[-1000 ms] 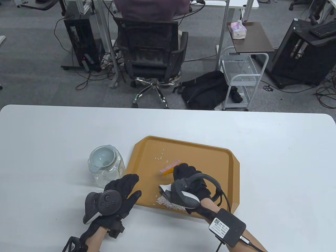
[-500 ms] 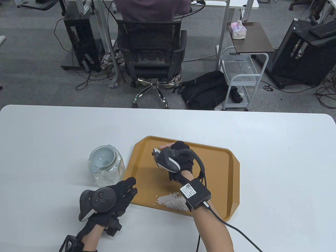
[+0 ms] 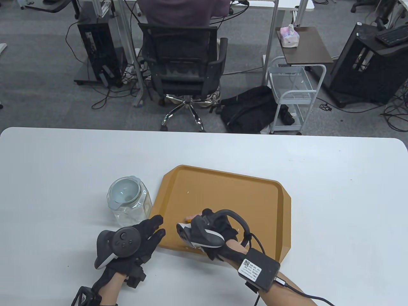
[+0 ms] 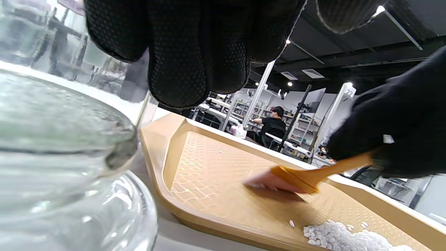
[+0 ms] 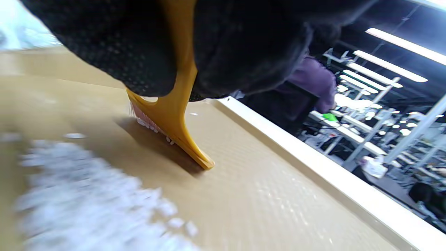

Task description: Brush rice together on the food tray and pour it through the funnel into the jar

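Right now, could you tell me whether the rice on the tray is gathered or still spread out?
Mostly gathered: the rice lies in one pile by the tray's near edge, with a stray grain farther up.

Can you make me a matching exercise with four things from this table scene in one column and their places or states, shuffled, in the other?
Things:
1. brush
2. funnel
3. rice pile
4. left hand

Places or states:
A. heaped by the tray's near edge
B. sitting in the jar's mouth
C. held in the right hand, bristles on the tray
D. open, fingers at the tray's near left corner

Pairs: 1-C, 2-B, 3-A, 4-D
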The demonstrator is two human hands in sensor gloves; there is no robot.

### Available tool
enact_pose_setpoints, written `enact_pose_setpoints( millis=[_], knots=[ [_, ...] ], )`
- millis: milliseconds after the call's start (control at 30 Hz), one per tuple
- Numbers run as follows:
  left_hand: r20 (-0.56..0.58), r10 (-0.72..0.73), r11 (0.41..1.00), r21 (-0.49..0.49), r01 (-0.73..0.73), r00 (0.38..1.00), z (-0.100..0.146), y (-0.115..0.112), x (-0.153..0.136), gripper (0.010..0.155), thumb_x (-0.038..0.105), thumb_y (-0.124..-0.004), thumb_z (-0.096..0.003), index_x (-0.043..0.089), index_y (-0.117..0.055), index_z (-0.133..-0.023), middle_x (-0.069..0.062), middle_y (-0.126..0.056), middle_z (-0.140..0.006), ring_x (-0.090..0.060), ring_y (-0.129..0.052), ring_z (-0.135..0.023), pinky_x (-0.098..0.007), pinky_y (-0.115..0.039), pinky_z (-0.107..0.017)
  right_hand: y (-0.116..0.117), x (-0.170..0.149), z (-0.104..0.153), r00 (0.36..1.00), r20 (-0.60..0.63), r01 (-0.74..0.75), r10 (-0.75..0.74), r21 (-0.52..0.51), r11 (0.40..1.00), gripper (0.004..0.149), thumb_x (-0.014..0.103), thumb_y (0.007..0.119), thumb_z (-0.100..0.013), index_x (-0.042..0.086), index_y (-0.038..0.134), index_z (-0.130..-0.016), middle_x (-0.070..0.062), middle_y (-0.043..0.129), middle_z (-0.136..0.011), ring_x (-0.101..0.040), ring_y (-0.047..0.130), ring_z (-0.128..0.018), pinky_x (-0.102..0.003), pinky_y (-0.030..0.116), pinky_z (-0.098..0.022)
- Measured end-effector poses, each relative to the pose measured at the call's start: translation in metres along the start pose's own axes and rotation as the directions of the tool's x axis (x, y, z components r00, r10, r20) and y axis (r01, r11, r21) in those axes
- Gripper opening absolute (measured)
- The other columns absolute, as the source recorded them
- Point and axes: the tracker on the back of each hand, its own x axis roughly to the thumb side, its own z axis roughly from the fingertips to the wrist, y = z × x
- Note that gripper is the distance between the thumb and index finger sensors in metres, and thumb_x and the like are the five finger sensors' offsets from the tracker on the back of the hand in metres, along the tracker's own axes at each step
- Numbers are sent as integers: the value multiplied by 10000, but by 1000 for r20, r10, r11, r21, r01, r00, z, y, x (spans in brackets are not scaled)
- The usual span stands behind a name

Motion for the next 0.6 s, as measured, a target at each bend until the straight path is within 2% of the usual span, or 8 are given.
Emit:
enact_pose_setpoints(
  millis=[133,300,467,600],
  knots=[
    [6,-4,1000,-2,4,1000,1,-1,4,603,581,-661,-491,232,-742,-977,-83,-946,-907,-294,-1028,-697,-549,-765,-607,-10,3,30,998,66,0,-4,50,999,458,353,893,-450,110,910,-838,-132,901,-703,-213,957,-240,-264,842,-99],
    [1,-3,1000,-11,3,1000,0,-2,5,606,582,-661,-490,232,-740,-978,-82,-945,-908,-292,-1028,-699,-548,-765,-607,-22,-10,37,999,37,12,-12,0,1000,464,374,876,-460,148,894,-865,-107,905,-734,-219,953,-273,-274,841,-126],
    [-11,-2,1000,-23,2,1000,0,-2,5,607,581,-661,-491,230,-737,-981,-83,-943,-910,-295,-1027,-701,-550,-762,-610,-26,-32,9,995,-103,2,-15,-123,992,481,368,830,-485,166,837,-922,-115,853,-815,-251,939,-389,-310,837,-184],
    [-11,-8,999,-36,8,1000,-1,-3,6,606,582,-659,-491,232,-735,-981,-84,-940,-914,-294,-1024,-705,-550,-761,-611,-11,-39,-24,978,-204,-59,38,-97,994,496,334,786,-509,170,767,-977,-135,755,-908,-280,900,-512,-355,830,-270]
  ],
)
